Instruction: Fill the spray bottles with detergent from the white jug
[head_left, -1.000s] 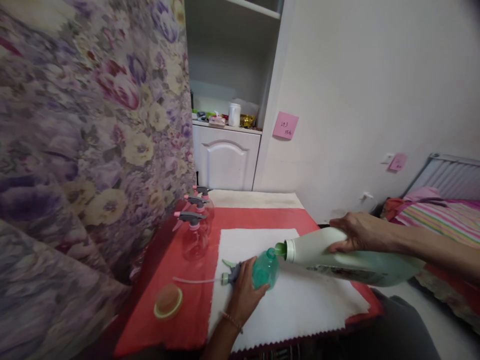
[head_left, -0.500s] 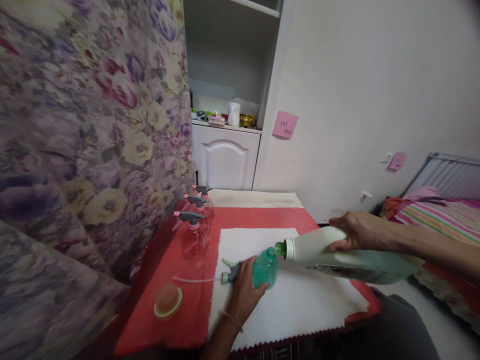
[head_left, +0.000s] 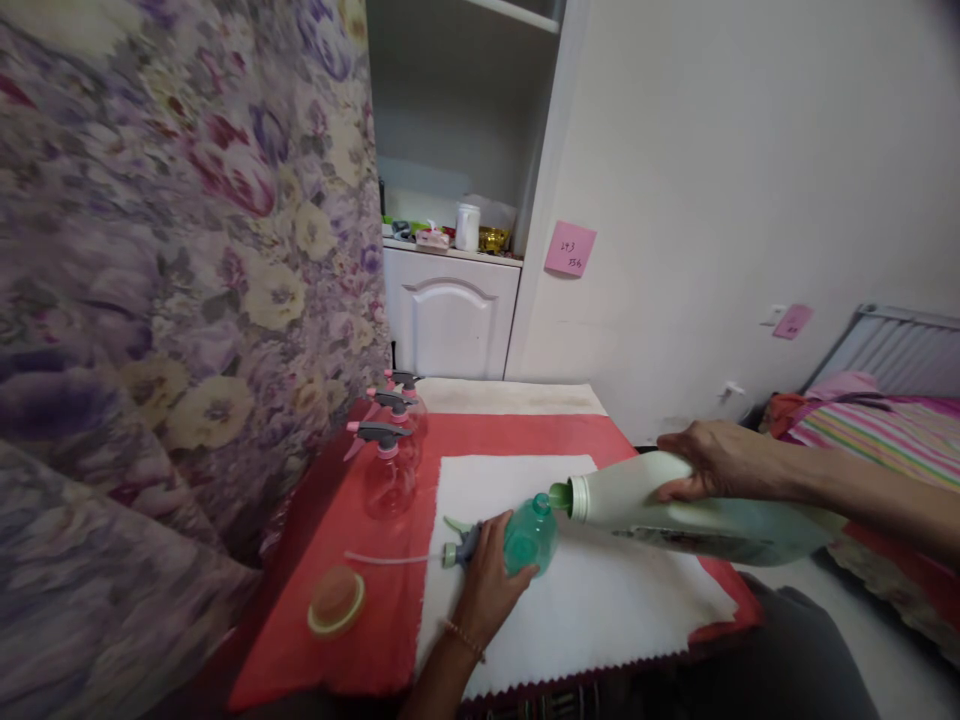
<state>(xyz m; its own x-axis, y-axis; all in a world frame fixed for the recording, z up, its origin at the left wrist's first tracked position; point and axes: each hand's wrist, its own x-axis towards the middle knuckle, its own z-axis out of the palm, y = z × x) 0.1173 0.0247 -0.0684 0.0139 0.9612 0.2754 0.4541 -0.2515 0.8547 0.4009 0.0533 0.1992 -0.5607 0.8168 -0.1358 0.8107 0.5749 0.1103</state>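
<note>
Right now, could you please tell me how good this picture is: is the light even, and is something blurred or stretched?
Head view: soft light, the shelf recess dimmer than the wall; head view: the curtain smears toward the lower left; head view: left hand and right hand look fairly clear, but the large bottle's label is unreadable.

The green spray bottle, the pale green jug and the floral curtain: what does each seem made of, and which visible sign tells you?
Green spray bottle: probably glossy tinted plastic; it is see-through, though glass remains possible.
Pale green jug: likely smooth plastic, softly glossy; note the ridged neck.
Floral curtain: apparently matte printed fabric; it hangs in soft folds.
</note>
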